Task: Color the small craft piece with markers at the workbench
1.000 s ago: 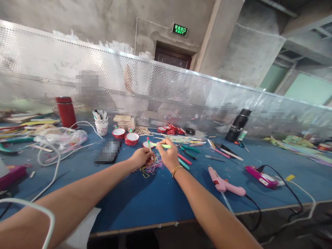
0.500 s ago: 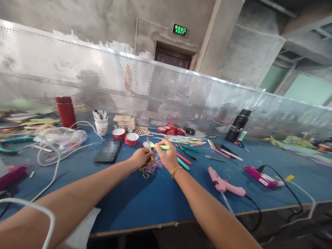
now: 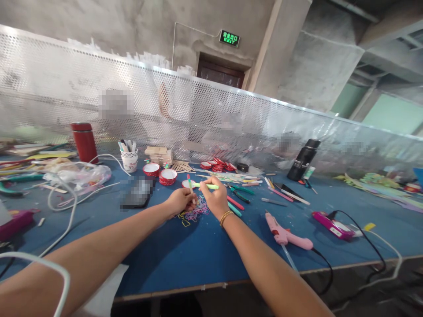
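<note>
My left hand (image 3: 180, 201) grips a red-green stick (image 3: 189, 181), my right hand (image 3: 215, 199) a yellow stick (image 3: 208, 186), crossed and seemingly not yet banded, over loose rubber bands (image 3: 193, 215).

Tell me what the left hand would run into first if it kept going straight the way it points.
The right hand. The left hand, holding a red-and-green stick, points toward it; they look almost touching, though depth is unclear.

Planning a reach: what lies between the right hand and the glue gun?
Head view: red and teal sticks beside the right hand, then bare table to the glue gun.
</note>
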The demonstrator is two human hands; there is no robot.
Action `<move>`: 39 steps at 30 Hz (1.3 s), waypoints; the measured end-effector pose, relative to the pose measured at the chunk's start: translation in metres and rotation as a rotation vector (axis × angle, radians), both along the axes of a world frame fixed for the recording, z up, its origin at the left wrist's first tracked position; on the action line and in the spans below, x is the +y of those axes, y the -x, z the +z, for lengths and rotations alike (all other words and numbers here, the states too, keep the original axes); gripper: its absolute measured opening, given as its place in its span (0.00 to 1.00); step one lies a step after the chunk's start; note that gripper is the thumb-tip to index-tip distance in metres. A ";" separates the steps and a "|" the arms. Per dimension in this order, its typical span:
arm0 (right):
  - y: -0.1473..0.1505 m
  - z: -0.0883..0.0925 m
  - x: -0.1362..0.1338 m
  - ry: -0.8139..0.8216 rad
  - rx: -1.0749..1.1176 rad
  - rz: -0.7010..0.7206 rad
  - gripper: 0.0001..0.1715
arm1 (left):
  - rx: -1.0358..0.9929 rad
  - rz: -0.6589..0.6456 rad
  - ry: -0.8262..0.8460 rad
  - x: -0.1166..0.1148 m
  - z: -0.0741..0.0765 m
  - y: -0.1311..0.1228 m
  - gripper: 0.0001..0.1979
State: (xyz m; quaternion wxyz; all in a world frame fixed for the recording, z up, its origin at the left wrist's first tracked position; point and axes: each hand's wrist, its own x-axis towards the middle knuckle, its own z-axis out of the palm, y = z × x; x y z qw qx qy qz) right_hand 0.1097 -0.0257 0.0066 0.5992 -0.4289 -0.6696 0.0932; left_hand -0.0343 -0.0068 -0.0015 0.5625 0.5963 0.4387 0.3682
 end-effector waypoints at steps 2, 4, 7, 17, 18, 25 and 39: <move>0.000 0.000 0.000 0.004 -0.009 0.025 0.11 | 0.003 0.005 -0.007 0.000 0.000 0.000 0.11; 0.000 0.000 0.000 0.011 -0.016 0.027 0.11 | 0.005 0.008 -0.007 0.000 0.001 -0.001 0.11; 0.000 -0.001 0.001 0.007 -0.009 -0.009 0.11 | 0.004 0.012 -0.001 0.000 0.001 0.000 0.11; 0.000 -0.001 0.002 0.015 -0.010 -0.007 0.11 | -0.013 0.010 0.006 0.001 -0.001 -0.001 0.12; 0.000 -0.002 0.002 0.013 -0.011 -0.004 0.11 | -0.013 0.009 0.007 0.001 -0.001 -0.001 0.12; 0.000 -0.002 0.002 0.015 -0.014 -0.003 0.11 | -0.008 0.017 -0.002 0.001 -0.001 0.000 0.12; 0.001 -0.002 0.001 0.026 -0.010 0.021 0.11 | -0.011 0.021 0.004 -0.001 0.002 0.000 0.13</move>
